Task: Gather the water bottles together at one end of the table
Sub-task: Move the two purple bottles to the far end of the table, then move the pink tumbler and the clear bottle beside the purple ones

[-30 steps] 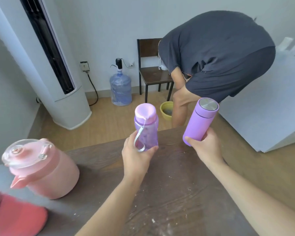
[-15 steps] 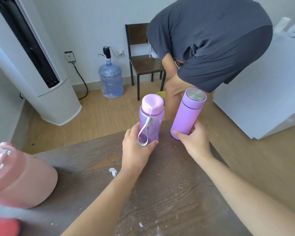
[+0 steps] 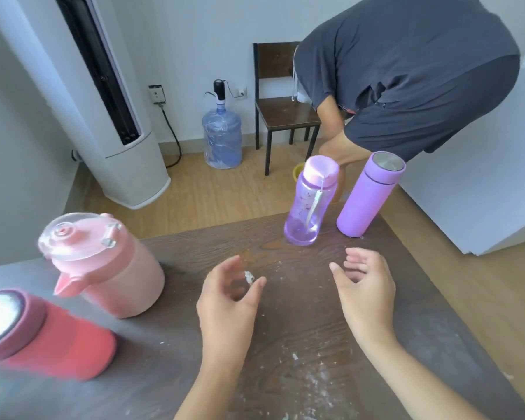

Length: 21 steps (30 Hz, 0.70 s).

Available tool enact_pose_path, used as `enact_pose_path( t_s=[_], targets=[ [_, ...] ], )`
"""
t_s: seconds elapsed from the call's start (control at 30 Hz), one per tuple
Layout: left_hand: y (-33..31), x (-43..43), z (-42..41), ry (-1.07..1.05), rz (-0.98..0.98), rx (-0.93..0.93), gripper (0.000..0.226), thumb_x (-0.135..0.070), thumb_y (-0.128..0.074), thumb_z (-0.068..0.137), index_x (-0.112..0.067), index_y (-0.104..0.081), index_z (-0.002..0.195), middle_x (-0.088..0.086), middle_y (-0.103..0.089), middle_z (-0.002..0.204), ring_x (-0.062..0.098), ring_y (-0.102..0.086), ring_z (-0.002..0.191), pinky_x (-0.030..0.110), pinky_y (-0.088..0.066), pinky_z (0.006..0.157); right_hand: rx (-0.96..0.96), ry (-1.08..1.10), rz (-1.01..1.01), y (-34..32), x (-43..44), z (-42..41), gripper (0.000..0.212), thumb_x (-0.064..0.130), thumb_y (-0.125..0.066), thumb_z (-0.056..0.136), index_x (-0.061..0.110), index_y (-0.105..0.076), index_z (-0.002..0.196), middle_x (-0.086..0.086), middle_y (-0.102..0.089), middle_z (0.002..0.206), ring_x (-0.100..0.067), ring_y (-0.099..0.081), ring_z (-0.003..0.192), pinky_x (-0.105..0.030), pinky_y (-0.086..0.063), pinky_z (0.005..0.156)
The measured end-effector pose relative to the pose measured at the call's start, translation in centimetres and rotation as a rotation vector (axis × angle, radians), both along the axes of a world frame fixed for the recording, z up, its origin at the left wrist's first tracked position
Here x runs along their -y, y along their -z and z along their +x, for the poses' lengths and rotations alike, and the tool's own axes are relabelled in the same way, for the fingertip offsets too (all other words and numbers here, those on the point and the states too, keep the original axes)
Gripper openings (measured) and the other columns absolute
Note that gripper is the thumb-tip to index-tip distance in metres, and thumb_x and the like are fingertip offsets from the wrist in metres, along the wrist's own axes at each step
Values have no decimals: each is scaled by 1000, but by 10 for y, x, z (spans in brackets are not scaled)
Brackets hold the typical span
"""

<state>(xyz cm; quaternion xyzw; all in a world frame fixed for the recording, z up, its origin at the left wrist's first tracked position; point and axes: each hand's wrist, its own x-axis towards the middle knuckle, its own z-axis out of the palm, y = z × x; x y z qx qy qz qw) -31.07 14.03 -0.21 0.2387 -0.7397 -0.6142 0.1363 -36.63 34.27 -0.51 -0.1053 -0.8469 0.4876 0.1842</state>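
While both hands hover empty above the dark, scuffed wood-grain table [image 3: 300,344], the head view shows the left hand [image 3: 228,301] with fingers loosely curled apart and the right hand [image 3: 365,286] likewise spread, neither touching anything. At the far end of the table stand two bottles close beside each other but apart: a translucent purple plastic bottle [image 3: 311,204] with a pink domed cap and a pale strap, and a matte purple cylindrical flask [image 3: 367,197] with a steel-topped lid. To the near left sit a squat pink jug [image 3: 109,265] with a clear lid, and a red flask [image 3: 46,338], blurred, with a shiny metal top. White crumbs speckle the tabletop. Beyond the table a person in dark clothes [image 3: 406,74] bends over, by a wooden chair [image 3: 282,107] and a blue water jug [image 3: 222,137].
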Motion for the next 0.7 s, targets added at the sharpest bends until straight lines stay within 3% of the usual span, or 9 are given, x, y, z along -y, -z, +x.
enact_pose_path(
  t_s=[0.07,0.13,0.27,0.4,0.5,0.57,0.63,0.7],
  targets=[
    [1,23,43,-52,-8,18,33,-21,-92,81,-35,-75,106,-14,-78,100,-1,-72,80,5,-49,71,17,-111,-12,-4,31,23,33,-2,-84,82,10,-68,108,-10,-69,98,-12,-69,78,-10,-51,74],
    [4,45,84,-98,-16,59,27,-19,-92,81,-34,-78,97,-19,-77,92,0,-70,70,5,-48,65,53,-235,-16,-7,70,44,32,-3,-85,81,10,-69,106,-9,-70,96,-11,-68,81,-6,-49,71],
    [12,92,158,-219,-43,141,31,-8,-93,78,-35,-80,89,-22,-78,84,9,-73,69,17,-58,70,96,-442,-34,-13,153,87,32,-2,-86,81,13,-70,104,-4,-70,96,-12,-70,75,-7,-49,71],
    [13,135,212,-407,-73,180,40,-3,-93,76,-38,-77,88,-17,-78,75,16,-69,68,6,-50,64,114,-651,-31,-12,225,128,39,1,-87,78,17,-70,110,6,-68,103,-8,-69,94,-15,-53,78],
    [13,162,234,-576,-85,144,45,-1,-90,78,-34,-71,103,-4,-81,93,16,-67,64,10,-49,66,138,-734,-39,-7,266,149,53,4,-90,74,22,-68,119,12,-68,111,0,-65,105,-15,-52,86],
    [7,175,243,-655,-114,158,55,-1,-90,78,-20,-67,124,1,-74,115,19,-71,89,14,-48,79,156,-702,-66,-2,285,156,59,8,-93,71,25,-65,120,14,-68,113,7,-63,105,-8,-48,85],
    [5,182,247,-701,-145,152,71,5,-89,76,-2,-57,139,5,-57,126,22,-60,113,19,-42,98,172,-646,-72,2,296,158,59,11,-94,70,26,-63,118,10,-67,112,14,-62,99,-2,-45,79],
    [4,184,248,-714,-126,141,85,7,-90,73,5,-47,147,13,-49,136,23,-49,128,21,-32,110,186,-611,-56,6,305,158,56,17,-95,70,24,-63,116,3,-69,111,6,-67,94,-7,-49,75]
  ],
)
